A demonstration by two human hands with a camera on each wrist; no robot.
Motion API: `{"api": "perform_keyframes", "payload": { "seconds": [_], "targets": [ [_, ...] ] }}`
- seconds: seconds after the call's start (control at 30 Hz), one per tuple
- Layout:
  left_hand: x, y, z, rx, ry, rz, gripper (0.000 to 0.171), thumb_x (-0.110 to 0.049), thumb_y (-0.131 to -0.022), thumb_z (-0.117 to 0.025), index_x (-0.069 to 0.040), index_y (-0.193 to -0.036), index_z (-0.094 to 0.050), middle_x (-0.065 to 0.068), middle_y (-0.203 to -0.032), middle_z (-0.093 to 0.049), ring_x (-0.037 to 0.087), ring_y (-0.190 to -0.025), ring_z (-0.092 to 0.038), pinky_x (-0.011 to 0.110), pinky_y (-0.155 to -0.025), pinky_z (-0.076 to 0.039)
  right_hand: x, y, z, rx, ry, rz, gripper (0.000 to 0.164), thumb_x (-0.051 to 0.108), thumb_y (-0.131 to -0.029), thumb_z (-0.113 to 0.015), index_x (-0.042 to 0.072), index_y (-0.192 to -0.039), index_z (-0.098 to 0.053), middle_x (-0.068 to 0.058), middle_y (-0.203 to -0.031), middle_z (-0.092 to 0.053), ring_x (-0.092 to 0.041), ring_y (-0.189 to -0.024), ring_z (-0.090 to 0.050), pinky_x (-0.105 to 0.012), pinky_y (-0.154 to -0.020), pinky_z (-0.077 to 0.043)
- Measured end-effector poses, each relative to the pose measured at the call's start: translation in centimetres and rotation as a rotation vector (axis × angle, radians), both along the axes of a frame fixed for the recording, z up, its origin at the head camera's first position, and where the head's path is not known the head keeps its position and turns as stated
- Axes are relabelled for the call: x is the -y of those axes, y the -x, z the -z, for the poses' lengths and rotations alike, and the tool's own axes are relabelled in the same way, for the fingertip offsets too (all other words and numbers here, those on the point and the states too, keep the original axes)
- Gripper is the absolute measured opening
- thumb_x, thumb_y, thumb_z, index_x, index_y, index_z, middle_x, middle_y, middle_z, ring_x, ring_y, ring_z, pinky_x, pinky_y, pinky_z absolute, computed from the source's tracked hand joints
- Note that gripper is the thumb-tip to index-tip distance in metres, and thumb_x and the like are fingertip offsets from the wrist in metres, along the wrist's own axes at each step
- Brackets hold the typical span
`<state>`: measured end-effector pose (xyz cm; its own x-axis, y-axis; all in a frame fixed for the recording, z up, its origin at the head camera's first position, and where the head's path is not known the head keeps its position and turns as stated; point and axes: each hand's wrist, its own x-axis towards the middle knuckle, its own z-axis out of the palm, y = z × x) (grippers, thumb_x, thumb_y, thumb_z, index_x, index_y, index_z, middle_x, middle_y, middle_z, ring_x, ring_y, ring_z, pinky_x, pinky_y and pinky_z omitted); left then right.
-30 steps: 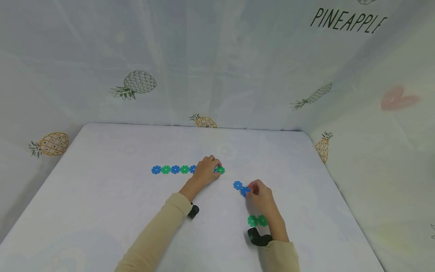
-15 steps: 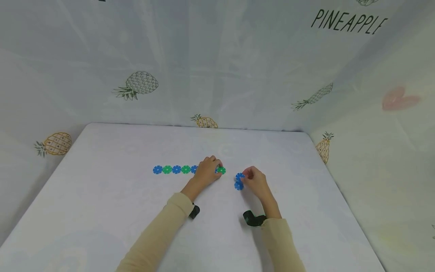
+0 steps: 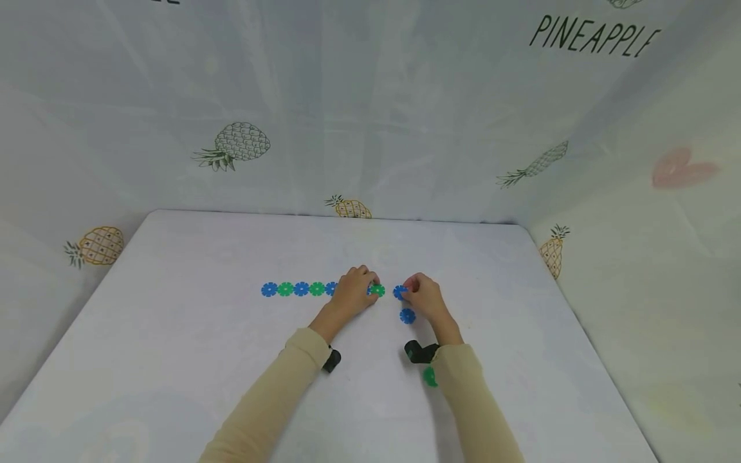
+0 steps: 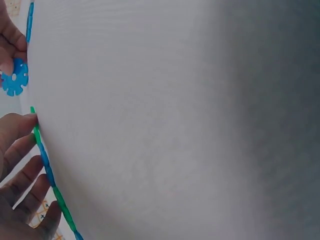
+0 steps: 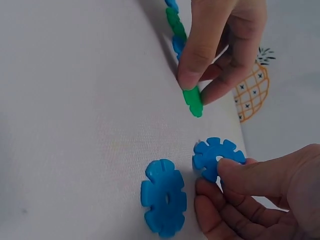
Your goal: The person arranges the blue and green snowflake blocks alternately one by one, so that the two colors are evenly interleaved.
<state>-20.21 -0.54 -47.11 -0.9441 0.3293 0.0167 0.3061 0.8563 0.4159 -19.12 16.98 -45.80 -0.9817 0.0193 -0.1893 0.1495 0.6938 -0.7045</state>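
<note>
A straight row of blue and green notched plastic discs (image 3: 301,289) lies across the table, its middle hidden behind my left hand (image 3: 352,292). Thumb and fingers of that hand pinch the green disc (image 5: 193,102) at the row's right end. Just right of the row, my right hand (image 3: 427,299) pinches a blue notched disc (image 5: 218,156) between thumb and fingers. A gap separates that disc from the green end. On the table below it lies a loose blue disc (image 5: 164,199).
A green disc (image 3: 429,377) lies nearer the person, partly covered by the right sleeve (image 3: 471,386). Black wrist cameras (image 3: 420,352) stick out from both wrists. Behind the white table (image 3: 202,244) hangs a pineapple-print cloth (image 3: 370,116).
My right hand has lifted one blue disc off from beside the other and brought it up and left toward the row's green end. The left hand has stayed in place.
</note>
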Motion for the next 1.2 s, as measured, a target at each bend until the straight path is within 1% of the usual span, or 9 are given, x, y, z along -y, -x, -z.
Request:
{"api": "perform_keyframes", "payload": {
  "seconds": [0.23,0.5,0.6,0.83,1.0,1.2],
  "targets": [
    [0.1,0.0,0.0,-0.017,-0.017,0.003,0.027,-0.026,-0.083,-0.07,-0.014,-0.106,-0.065,0.004,-0.104,-0.058,0.023,-0.101,-0.052,0.04,-0.089,-0.044,0.4,0.7,0.4,0.013,-0.026,0.003,0.015,0.008,-0.087,-0.062,0.003,-0.1,-0.057,-0.008,-0.083,-0.053,-0.019,-0.078,-0.05,-0.026,-0.067,-0.043],
    [0.1,0.0,0.0,-0.019,-0.026,-0.001,0.027,-0.024,-0.082,-0.07,-0.013,-0.106,-0.065,0.005,-0.104,-0.058,0.024,-0.102,-0.052,0.041,-0.089,-0.044,0.7,0.8,0.4,0.011,-0.05,0.003,0.016,0.007,-0.086,-0.062,0.002,-0.1,-0.058,-0.008,-0.083,-0.053,-0.019,-0.078,-0.05,-0.026,-0.067,-0.042],
    [0.1,0.0,0.0,-0.012,-0.022,-0.002,0.027,-0.025,-0.082,-0.07,-0.013,-0.106,-0.064,0.004,-0.105,-0.057,0.024,-0.102,-0.051,0.041,-0.089,-0.044,0.8,0.9,0.3,0.022,-0.038,0.005,0.015,0.007,-0.087,-0.062,0.002,-0.1,-0.058,-0.008,-0.083,-0.053,-0.019,-0.077,-0.05,-0.026,-0.067,-0.042],
    [0.0,0.1,-0.1,-0.012,-0.013,0.006,0.028,-0.026,-0.083,-0.07,-0.014,-0.107,-0.064,0.004,-0.106,-0.057,0.023,-0.102,-0.051,0.04,-0.09,-0.044,1.0,1.2,0.4,0.003,-0.041,-0.023,0.014,0.006,-0.086,-0.062,0.002,-0.098,-0.059,-0.008,-0.081,-0.054,-0.018,-0.074,-0.05,-0.026,-0.064,-0.041],
    [0.1,0.1,-0.2,-0.014,-0.017,0.012,0.027,-0.025,-0.083,-0.07,-0.013,-0.107,-0.064,0.005,-0.105,-0.057,0.024,-0.101,-0.051,0.04,-0.089,-0.044,1.4,1.1,0.4,-0.008,-0.042,-0.005,0.013,0.005,-0.085,-0.062,0.003,-0.098,-0.059,-0.009,-0.082,-0.055,-0.019,-0.074,-0.05,-0.026,-0.064,-0.041],
    [0.1,0.1,-0.1,-0.016,-0.018,0.01,0.028,-0.025,-0.083,-0.07,-0.013,-0.107,-0.064,0.005,-0.106,-0.058,0.024,-0.101,-0.052,0.041,-0.089,-0.045,1.8,0.9,0.3,-0.034,-0.026,0.025,0.013,0.004,-0.085,-0.062,0.002,-0.098,-0.059,-0.008,-0.079,-0.054,-0.018,-0.071,-0.049,-0.026,-0.061,-0.039]
  ]
}}
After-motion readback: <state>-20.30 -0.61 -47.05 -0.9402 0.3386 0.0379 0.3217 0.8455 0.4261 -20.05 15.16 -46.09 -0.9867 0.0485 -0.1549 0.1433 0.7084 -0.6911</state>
